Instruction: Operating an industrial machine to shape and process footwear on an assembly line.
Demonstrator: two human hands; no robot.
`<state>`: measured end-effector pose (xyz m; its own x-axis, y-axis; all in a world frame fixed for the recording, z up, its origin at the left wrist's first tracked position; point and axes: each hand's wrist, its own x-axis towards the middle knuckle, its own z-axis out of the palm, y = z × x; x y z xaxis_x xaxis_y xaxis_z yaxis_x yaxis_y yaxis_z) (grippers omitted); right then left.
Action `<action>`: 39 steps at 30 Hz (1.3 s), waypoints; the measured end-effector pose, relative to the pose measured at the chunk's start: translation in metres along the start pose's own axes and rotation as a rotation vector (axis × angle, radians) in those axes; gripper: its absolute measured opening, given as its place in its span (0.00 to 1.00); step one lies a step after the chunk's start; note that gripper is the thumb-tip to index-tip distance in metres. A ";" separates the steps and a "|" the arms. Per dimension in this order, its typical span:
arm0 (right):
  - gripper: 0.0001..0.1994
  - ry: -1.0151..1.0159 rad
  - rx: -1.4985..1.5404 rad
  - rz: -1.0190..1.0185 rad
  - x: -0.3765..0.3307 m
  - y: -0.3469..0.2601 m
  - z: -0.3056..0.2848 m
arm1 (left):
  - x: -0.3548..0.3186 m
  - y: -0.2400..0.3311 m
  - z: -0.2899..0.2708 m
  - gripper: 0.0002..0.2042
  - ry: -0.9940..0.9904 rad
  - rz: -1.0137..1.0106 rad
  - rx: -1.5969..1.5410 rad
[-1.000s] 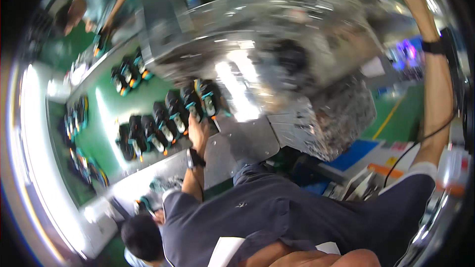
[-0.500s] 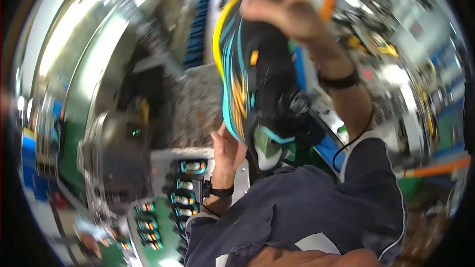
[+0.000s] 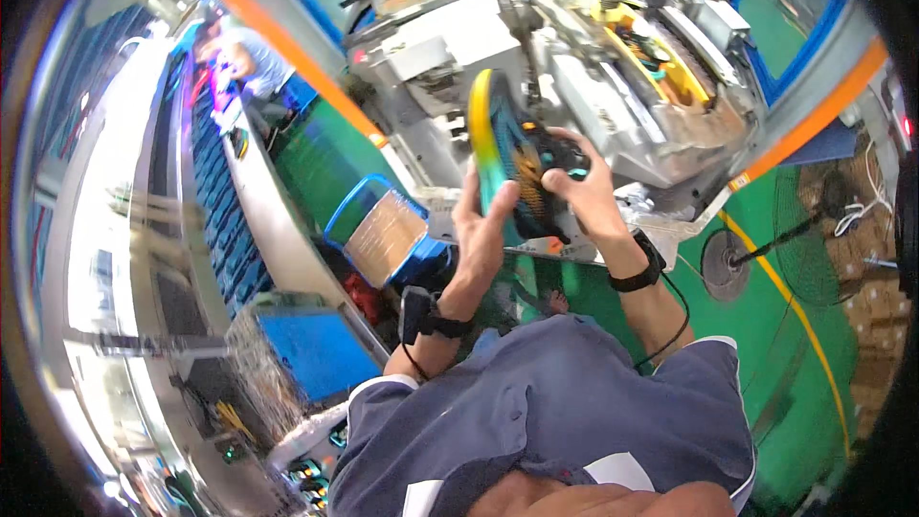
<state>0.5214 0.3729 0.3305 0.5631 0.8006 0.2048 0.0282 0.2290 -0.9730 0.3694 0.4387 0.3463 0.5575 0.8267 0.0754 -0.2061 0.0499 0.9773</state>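
Observation:
A black sneaker (image 3: 507,139) with blue and orange streaks is held up in front of me. Its sole edge runs from yellow at the top to teal lower down, and the shoe stands steeply tilted on its side. My left hand (image 3: 482,230) grips the sole side near the lower end, thumb across the edge. Around the opposite side, by the black collar, my right hand (image 3: 589,193) is closed with its thumb pressed on the upper. Dark straps circle both wrists, and a small box sits on the left one.
Ahead stands a machine bench (image 3: 436,134) with hoses and a yellow bin (image 3: 684,86) of parts, framed by orange and blue posts. To the left are a blue chair (image 3: 388,235), a long conveyor (image 3: 225,211) and a seated person (image 3: 244,62). A fan (image 3: 814,230) stands at right.
My view has swung right from the conveyor and shoe rack to the machine bench. The sneaker has come lower, and my right hand has shifted from its far end to the collar side.

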 end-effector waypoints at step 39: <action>0.25 0.194 -1.263 0.176 0.387 0.199 -0.084 | 0.071 0.008 -0.155 0.29 0.278 -0.466 -0.156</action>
<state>0.8145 0.6822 0.2073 0.7461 0.6488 0.1496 0.6394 -0.6356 -0.4326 0.2829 0.5849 0.3283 0.3899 0.8127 -0.4329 -0.1168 0.5100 0.8522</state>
